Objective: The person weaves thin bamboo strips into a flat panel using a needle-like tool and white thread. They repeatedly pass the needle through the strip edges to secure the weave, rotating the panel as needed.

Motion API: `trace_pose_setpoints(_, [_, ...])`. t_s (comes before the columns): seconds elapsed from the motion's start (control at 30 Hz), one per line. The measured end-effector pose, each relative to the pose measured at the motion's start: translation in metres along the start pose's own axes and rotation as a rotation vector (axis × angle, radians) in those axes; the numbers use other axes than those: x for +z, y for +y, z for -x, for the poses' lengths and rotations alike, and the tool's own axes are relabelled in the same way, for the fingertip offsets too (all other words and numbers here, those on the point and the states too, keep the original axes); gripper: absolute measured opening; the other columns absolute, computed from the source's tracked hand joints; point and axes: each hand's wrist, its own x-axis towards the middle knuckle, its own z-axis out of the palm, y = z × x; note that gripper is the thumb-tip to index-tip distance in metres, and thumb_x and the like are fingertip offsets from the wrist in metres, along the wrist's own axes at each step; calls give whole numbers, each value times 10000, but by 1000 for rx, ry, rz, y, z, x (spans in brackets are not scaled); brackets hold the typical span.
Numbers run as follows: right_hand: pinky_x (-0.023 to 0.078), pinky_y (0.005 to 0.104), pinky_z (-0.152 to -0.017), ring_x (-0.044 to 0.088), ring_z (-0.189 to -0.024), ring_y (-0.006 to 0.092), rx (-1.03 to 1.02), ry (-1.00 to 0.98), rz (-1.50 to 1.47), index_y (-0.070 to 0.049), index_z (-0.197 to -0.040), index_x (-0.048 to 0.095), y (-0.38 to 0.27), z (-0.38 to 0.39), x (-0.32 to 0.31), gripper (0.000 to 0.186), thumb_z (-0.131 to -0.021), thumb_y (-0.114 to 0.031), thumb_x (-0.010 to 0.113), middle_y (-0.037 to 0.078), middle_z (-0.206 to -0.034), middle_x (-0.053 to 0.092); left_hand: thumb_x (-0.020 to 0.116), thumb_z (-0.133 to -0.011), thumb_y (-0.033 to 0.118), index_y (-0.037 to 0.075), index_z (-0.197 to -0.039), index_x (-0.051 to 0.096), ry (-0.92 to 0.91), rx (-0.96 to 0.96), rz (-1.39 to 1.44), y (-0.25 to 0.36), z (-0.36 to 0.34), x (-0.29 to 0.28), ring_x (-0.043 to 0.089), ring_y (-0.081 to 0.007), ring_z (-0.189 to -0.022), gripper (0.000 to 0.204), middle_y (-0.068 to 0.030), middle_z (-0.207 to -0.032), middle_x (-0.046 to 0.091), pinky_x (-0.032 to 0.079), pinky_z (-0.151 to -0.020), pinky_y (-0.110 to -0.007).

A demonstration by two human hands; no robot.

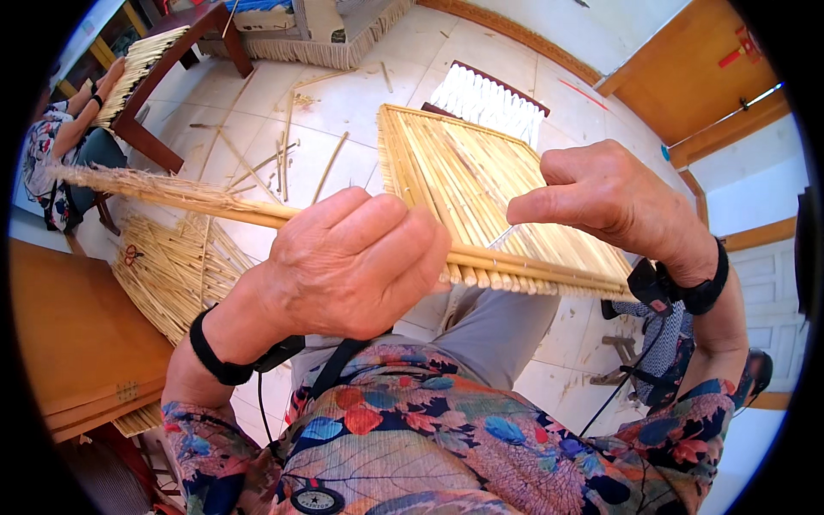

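Note:
A flat mat of pale yellow reed stalks (481, 163), laid side by side and bound along the edges, leans away from my lap. My left hand (356, 262) is closed round a thicker reed stalk (249, 209) along the mat's near edge. The stalk's frayed, fibrous end sticks out far to the left. Over the mat's right part, my right hand (614, 197) has its fingers curled in and the thumb stretched toward the near edge. From the edge stalks a thin white thread (499, 238) runs up to the thumb tip; the fingers hide its end.
Loose stalks (163, 266) lie heaped at left with red-handled scissors (132, 254). Cut pieces (281, 163) litter the tiled floor. Another person (64, 154) works at a dark red bench (146, 129). Beyond my mat stands a frame with white cords (485, 94); a wooden cabinet (86, 335) is at left.

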Motion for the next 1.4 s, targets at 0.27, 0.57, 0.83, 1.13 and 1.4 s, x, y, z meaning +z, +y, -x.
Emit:
trace_pose_setpoints(0.27, [437,318,-487,577,-589,215,-66,-104,98,-183,-1048,653,-42,3,2,316,-762,-49,656,34,-664,471,689,-817,327,-4,-943,657,-14,9,74,25,17,-23,602,-223,-747,355,-98,-905,623,468,-586,-319])
trace_pose_setpoints(0.57, [482,350,-568,617,-680,279,-22,-149,-135,-158,-1021,631,-38,2,42,206,-825,-97,607,69,-714,532,719,-717,228,33,-891,590,-27,-72,312,28,39,6,523,-232,-712,292,-71,-789,493,451,-618,-346])
trace_pose_setpoints(0.83, [514,342,-669,654,-779,270,70,-145,-363,-88,-1020,682,8,-7,110,132,-890,-75,660,92,-829,647,735,-766,259,19,-913,620,-82,-201,514,15,77,67,594,-283,-745,304,-102,-840,593,501,-641,-372])
trace_pose_setpoints(1.13, [536,356,-754,673,-845,284,203,-185,-611,-81,-1056,674,48,-10,154,146,-934,-140,619,102,-943,700,740,-759,248,73,-866,539,-127,-249,570,-11,88,106,573,-273,-750,287,-87,-791,505,482,-649,-384])
trace_pose_setpoints(1.4, [529,349,-685,659,-779,289,124,-175,-619,-115,-1066,673,53,-21,165,154,-924,-126,613,97,-861,673,764,-693,238,57,-938,550,-251,-245,629,-21,100,98,568,-301,-841,373,-99,-892,529,477,-745,-400])
